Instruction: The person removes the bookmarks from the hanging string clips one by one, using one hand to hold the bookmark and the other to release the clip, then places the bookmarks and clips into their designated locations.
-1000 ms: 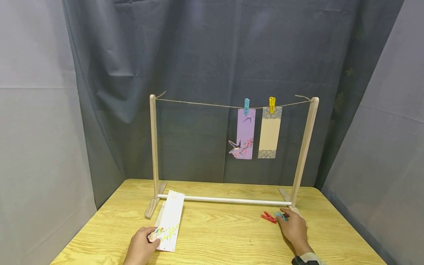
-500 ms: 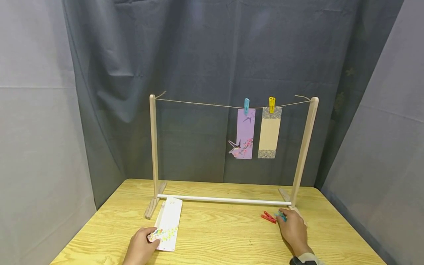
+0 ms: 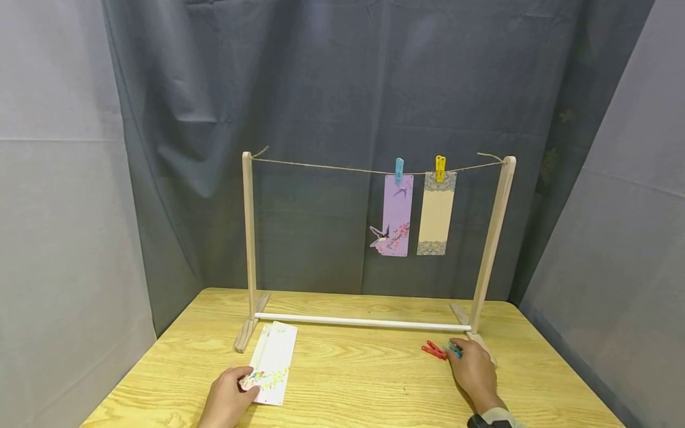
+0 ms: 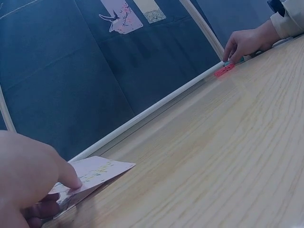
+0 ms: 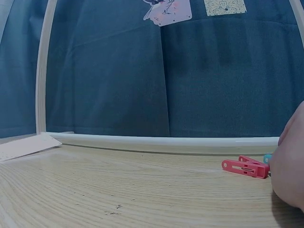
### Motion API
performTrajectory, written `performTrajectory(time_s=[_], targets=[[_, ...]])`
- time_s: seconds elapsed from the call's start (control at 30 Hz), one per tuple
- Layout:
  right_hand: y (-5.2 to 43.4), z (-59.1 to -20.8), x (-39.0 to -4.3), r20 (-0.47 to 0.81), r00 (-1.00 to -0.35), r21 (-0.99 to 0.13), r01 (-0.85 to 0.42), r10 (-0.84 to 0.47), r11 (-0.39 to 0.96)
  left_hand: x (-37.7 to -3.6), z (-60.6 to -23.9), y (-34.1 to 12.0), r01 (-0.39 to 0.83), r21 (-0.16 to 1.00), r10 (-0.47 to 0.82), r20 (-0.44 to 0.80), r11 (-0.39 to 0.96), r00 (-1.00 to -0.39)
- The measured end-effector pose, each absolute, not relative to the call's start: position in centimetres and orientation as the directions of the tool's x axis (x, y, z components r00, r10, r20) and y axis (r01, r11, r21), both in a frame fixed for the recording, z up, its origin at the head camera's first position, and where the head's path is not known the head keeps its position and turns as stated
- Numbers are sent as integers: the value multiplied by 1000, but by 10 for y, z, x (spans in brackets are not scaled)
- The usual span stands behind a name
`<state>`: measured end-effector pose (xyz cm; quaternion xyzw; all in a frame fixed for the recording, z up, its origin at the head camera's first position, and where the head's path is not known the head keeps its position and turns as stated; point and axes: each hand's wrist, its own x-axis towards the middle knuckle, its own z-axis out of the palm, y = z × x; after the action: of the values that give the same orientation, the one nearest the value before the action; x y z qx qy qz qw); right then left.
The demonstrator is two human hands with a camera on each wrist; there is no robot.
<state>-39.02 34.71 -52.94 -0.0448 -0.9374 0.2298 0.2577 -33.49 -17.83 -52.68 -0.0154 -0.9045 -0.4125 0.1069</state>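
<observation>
My left hand (image 3: 227,397) pinches a white card (image 3: 280,355) with a yellow floral print, near the table's front left. In the left wrist view the thumb lies on top of the card (image 4: 102,170) and fingers curl beneath it. Another pale card (image 3: 258,352) shows partly from under it. At the right, the fingers of my right hand (image 3: 474,371) pinch a blue clothespin (image 3: 456,350), mostly covered by them. Beside it on the table lies a red clothespin (image 3: 434,351), clearly seen in the right wrist view.
Behind the hands stands a wooden frame (image 3: 249,238) with a white bottom bar (image 3: 364,322) and a string (image 3: 321,166). From the string hang a purple card (image 3: 397,208) on a blue clothespin (image 3: 399,170) and a beige card (image 3: 436,215) on a yellow clothespin (image 3: 440,168).
The far end of the white card has dropped toward the table, away from the bar, while my left hand keeps its place. My right hand stays at the blue clothespin, almost still.
</observation>
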Motion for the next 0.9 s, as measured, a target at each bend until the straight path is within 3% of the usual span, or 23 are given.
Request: performTrajectory(time_s=[0.9], targets=[[348,-532,-391,466,-861,-443,-25,206,896,-331,-526,-181,136,695,-57,246,706,-967]])
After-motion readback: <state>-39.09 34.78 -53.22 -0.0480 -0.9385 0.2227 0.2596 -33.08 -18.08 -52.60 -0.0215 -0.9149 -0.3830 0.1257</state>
